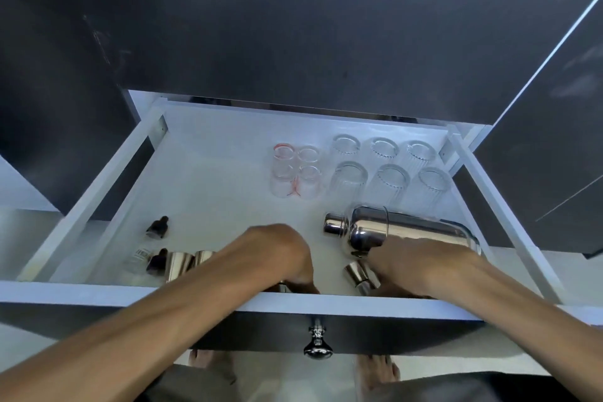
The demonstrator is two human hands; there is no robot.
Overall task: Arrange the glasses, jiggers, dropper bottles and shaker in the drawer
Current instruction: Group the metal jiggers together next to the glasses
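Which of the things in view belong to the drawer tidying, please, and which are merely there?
Job: six ribbed clear glasses; small clear glasses; steel jiggers; dark dropper bottles; shiny steel shaker; white drawer.
Merely there: chrome drawer knob; dark cabinet fronts.

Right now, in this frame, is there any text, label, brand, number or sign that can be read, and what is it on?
Nothing is legible.
Clear dropper bottle at the drawer's front left: a pale label with dark print, too small and blurred to read.
Small glasses: red markings, probably measuring lines, no readable numbers.
Shaker, jiggers, dark dropper bottles and ribbed glasses: no visible text.
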